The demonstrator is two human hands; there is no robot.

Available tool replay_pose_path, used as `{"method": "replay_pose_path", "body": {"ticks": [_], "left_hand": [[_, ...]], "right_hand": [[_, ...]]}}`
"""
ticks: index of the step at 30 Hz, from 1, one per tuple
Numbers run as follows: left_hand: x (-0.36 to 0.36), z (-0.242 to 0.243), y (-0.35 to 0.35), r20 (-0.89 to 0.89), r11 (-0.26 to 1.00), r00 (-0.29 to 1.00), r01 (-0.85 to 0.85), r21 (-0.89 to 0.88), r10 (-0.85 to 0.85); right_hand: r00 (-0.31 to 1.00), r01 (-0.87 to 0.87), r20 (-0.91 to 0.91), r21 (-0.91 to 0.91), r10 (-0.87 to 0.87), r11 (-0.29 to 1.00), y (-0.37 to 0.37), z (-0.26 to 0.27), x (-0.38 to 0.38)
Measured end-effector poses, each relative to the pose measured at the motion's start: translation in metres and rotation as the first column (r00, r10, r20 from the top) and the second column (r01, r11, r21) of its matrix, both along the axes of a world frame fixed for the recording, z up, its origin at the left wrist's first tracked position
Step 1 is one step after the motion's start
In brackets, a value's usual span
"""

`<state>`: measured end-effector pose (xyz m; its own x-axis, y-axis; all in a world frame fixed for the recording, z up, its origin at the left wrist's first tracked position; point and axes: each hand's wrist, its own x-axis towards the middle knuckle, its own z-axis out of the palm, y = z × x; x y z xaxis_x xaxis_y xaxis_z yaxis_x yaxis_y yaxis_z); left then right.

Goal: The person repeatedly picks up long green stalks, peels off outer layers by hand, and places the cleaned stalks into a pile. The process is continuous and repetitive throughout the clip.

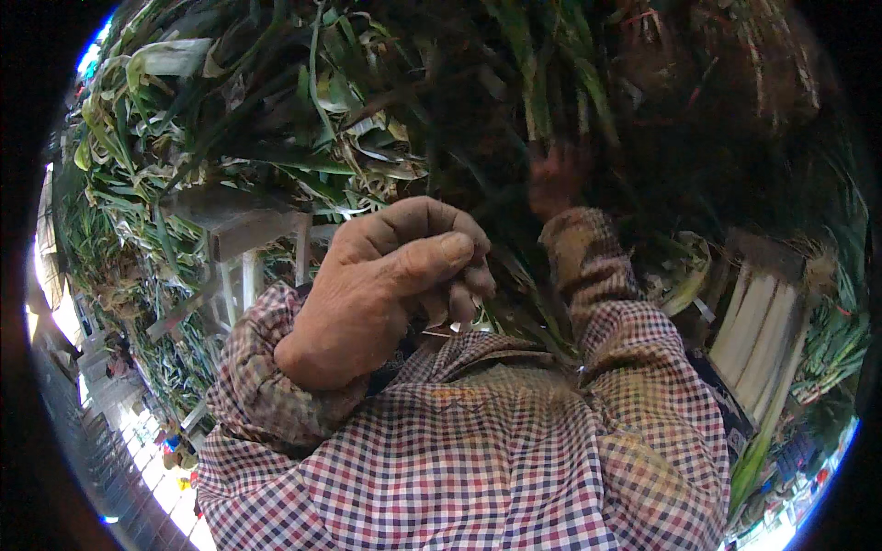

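Note:
My left hand [393, 286] is raised in front of my chest, its fingers curled in and the thumb laid against the index finger. No object shows in it, though the palm is hidden. Farther forward, in deep shadow, my right hand [557, 178] reaches down at the lower ends of long green leek leaves [534, 82]. Its fingertips meet the stalks, but blur and darkness hide whether they close on them.
Loose leek leaves [269, 117] are heaped ahead on the left. Below them stands a wooden stool or bench [255, 231]. A bundle of white leek stalks [758, 330] lies by my right side. More tied bundles [751, 62] are at the far right.

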<state>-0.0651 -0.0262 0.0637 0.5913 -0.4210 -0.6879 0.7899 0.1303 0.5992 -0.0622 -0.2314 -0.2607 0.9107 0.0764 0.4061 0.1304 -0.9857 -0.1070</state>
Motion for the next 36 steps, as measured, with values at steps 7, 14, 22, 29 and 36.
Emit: {"method": "replay_pose_path", "body": {"ticks": [7,14,22,29,36], "left_hand": [[0.003,0.012,-0.003,-0.076,0.999,0.997,0.010,-0.053,-0.014],[0.006,0.012,-0.009,-0.066,1.000,0.998,-0.023,0.004,0.024],[0.010,-0.016,-0.009,0.027,1.000,0.999,0.020,0.013,-0.021],[0.039,-0.089,-0.026,0.346,0.971,0.923,-0.214,0.105,0.166],[0.085,-0.121,-0.040,0.064,0.912,0.910,-0.411,0.016,0.409]], "right_hand": [[0.725,0.289,-0.684,0.197,-0.080,0.937,0.011,-0.057,-0.032],[0.741,0.558,-0.650,0.736,0.168,0.384,-0.024,-0.008,0.009],[0.640,0.729,-0.191,0.458,0.744,-0.509,-0.043,0.096,-0.052],[0.580,0.725,-0.185,0.562,0.793,-0.399,-0.034,0.176,-0.066],[0.445,0.639,-0.270,0.763,0.854,-0.092,-0.022,0.181,-0.108]]}}
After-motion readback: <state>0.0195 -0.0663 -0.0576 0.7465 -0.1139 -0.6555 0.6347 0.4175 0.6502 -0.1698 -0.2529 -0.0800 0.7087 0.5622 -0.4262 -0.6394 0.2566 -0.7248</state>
